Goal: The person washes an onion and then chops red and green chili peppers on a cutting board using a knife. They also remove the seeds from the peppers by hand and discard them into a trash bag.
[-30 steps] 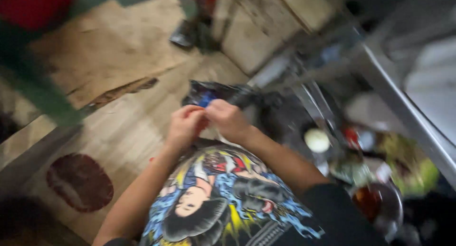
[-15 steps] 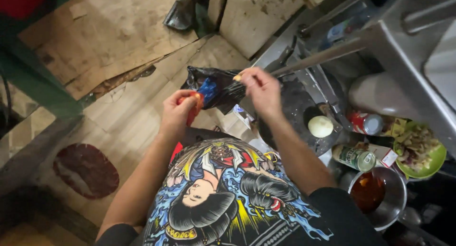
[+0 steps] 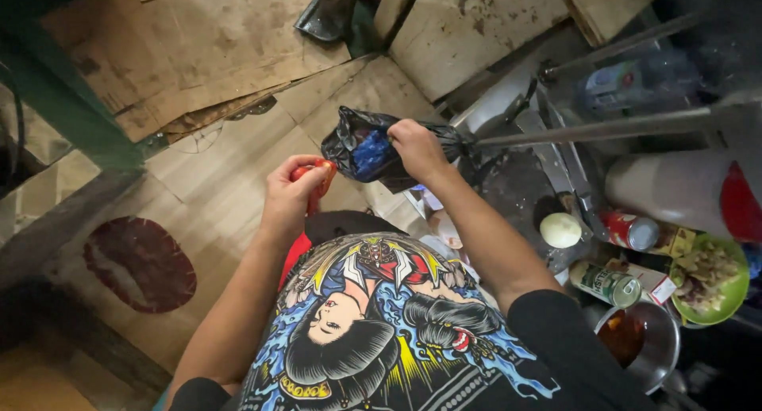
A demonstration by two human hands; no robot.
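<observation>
I see the left hand (image 3: 290, 190) to the left of the right hand (image 3: 417, 147), and the bag (image 3: 373, 149) hangs between them, in the grip of the right hand. A small object (image 3: 313, 173) sits in the left hand, just beside the bag. Under both hands lies the cardboard (image 3: 222, 173) on the floor. To the right stands the surface (image 3: 524, 197); on it are the egg (image 3: 560, 230), the can (image 3: 607, 282) before it, and the bowl (image 3: 718, 288) further right. The pot (image 3: 647, 343) is nearest to me.

The right hand (image 3: 414, 147) grips a black plastic bag (image 3: 373, 145) (something blue shows inside), while the left hand (image 3: 287, 195) pinches a small red-orange thing (image 3: 316, 170) just beside it.
</observation>
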